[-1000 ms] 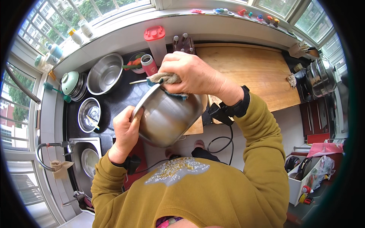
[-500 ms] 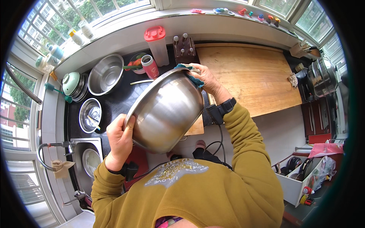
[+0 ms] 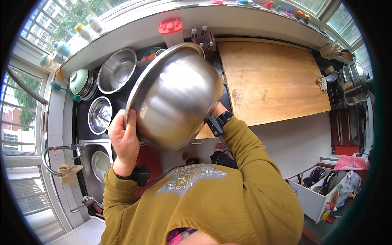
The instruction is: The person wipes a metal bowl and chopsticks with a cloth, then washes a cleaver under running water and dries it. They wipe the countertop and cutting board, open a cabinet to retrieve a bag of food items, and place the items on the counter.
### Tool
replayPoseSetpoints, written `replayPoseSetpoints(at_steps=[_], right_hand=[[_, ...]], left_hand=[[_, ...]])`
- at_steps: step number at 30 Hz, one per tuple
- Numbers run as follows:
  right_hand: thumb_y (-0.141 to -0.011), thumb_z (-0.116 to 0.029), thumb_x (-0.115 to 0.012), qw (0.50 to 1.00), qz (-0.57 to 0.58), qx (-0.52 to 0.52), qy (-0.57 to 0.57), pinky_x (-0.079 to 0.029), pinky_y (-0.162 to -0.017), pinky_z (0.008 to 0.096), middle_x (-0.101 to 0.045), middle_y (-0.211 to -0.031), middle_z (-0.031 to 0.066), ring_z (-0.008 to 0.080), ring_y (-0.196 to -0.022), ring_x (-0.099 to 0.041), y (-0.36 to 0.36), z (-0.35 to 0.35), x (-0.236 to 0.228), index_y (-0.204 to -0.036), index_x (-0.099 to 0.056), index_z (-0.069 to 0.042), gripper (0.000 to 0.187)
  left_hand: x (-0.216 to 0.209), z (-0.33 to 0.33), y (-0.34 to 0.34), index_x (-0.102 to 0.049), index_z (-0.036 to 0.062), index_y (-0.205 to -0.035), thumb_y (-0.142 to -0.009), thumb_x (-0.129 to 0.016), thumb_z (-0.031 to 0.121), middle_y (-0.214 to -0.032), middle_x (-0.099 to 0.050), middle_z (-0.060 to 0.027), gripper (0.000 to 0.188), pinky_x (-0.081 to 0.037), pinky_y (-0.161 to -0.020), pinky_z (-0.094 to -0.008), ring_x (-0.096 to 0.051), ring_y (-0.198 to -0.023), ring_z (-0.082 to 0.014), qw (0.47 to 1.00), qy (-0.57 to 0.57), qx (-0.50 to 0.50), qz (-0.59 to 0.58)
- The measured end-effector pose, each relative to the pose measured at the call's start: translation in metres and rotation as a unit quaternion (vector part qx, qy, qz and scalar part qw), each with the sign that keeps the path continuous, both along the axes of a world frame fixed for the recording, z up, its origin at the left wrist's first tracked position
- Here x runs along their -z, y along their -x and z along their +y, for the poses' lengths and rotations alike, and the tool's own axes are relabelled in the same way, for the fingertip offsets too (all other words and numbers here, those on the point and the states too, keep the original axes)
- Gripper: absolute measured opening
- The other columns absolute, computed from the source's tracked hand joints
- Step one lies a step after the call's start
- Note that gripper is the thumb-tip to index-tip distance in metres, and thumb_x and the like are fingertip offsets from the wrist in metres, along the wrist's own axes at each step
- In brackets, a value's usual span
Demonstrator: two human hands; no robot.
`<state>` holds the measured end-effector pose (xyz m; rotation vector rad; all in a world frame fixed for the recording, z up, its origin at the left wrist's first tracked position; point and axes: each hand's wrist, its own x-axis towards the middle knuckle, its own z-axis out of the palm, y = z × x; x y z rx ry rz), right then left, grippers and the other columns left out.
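Observation:
A large stainless steel basin (image 3: 175, 98) is held up in front of me, tilted so that its shiny outside faces me and its inside is turned away. My left hand (image 3: 124, 139) is closed on its left rim, thumb pressed on the outer wall. My right hand (image 3: 221, 109) reaches behind the basin's lower right side. Only a bit of that hand by the wrist strap shows; its fingers are hidden, and no cloth is in sight.
A wooden board (image 3: 273, 81) covers the right of the counter. To the left are another steel basin (image 3: 131, 57), a smaller bowl (image 3: 90, 118) with a light stick in it, stacked bowls under a green lid (image 3: 77, 80) and a sink (image 3: 87, 171). An open drawer (image 3: 314, 202) stands right.
My right hand has left the upper rim with the teal cloth and gone down behind the basin. The basin has risen slightly and turned. My left hand keeps its hold on the rim.

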<state>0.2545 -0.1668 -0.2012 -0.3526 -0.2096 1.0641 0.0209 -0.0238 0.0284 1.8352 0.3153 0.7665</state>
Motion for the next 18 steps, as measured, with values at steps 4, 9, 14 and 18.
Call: replayPoseSetpoints(at_steps=[4,9,14,18], right_hand=[[-0.101,-0.033,-0.057,0.999,0.02,-0.011,-0.029,-0.057,-0.085,0.0335,-0.067,-0.115,0.007,0.016,-0.099,-0.065,0.024,0.018,0.0,-0.127,-0.059,-0.004,0.039],[-0.101,-0.037,-0.056,0.996,0.051,-0.032,-0.069,-0.057,-0.085,0.0364,-0.066,-0.114,0.0085,0.0188,-0.1,-0.065,0.065,0.045,-0.005,-0.126,-0.058,-0.004,0.041],[-0.1,-0.041,-0.055,0.99,0.073,-0.042,-0.113,-0.058,-0.085,0.0393,-0.066,-0.113,0.01,0.0216,-0.1,-0.065,0.102,0.071,-0.009,-0.125,-0.057,-0.004,0.044],[-0.1,-0.043,-0.054,0.98,0.116,-0.084,-0.136,-0.058,-0.084,0.0414,-0.066,-0.112,0.0109,0.0237,-0.1,-0.066,0.123,0.081,-0.024,-0.124,-0.056,-0.004,0.046]], left_hand=[[-0.002,-0.001,-0.006,-0.056,0.0025,-0.081,-0.105,-0.057,0.016,-0.073,-0.042,0.0085,0.027,-0.028,-0.059,-0.0204,-0.032,-0.069,-0.0029,0.999,0.014,-0.022,-0.026],[0.002,-0.001,-0.018,-0.064,0.0003,-0.093,-0.105,-0.058,0.017,-0.078,-0.053,0.0076,0.022,-0.034,-0.065,-0.0183,-0.041,-0.073,-0.0021,0.989,0.046,-0.053,-0.129],[0.007,0.0,-0.023,-0.064,0.0018,-0.092,-0.105,-0.058,0.02,-0.08,-0.058,0.0065,0.023,-0.036,-0.066,-0.0186,-0.044,-0.074,-0.0022,0.977,0.047,-0.094,-0.187],[0.016,0.002,-0.02,-0.064,0.0014,-0.093,-0.105,-0.057,0.021,-0.082,-0.06,0.0051,0.024,-0.039,-0.067,-0.0196,-0.047,-0.074,-0.0031,0.971,0.043,-0.123,-0.199]])
